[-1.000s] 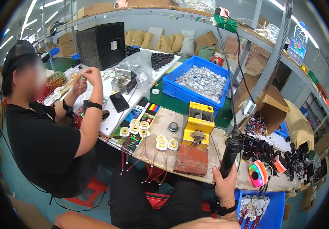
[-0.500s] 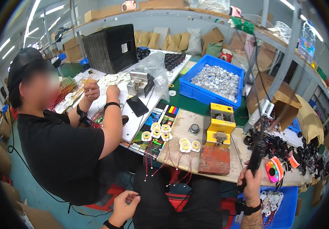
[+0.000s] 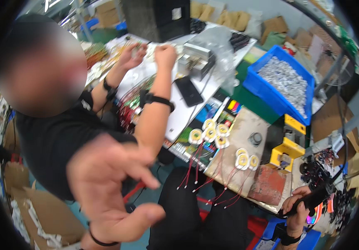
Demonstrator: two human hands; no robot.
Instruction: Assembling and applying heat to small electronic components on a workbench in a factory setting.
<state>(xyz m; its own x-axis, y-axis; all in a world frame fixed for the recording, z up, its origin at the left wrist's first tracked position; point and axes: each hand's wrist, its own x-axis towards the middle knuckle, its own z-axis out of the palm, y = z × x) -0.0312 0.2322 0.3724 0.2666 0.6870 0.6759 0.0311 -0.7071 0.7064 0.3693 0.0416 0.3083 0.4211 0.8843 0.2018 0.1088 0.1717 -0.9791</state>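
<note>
My left hand (image 3: 113,191) is raised close to the camera, blurred, fingers spread and holding nothing. At the lower right, my right hand (image 3: 298,208) is closed around a black tool handle (image 3: 312,199) by the bench edge. Several round wire coils (image 3: 209,133) with red leads lie on the bench in front of me, and more coils (image 3: 244,159) rest on a grey board. A yellow fixture (image 3: 286,149) stands to their right.
A person in a black shirt (image 3: 58,137) sits to my left, both hands up at small parts (image 3: 146,52). A blue bin of metal parts (image 3: 285,83), a phone (image 3: 189,91), a black crate (image 3: 156,18) and cardboard boxes sit around the bench.
My left hand has risen from low near my lap to right in front of the camera. The view has swung left toward the person beside me; my right hand keeps the black tool.
</note>
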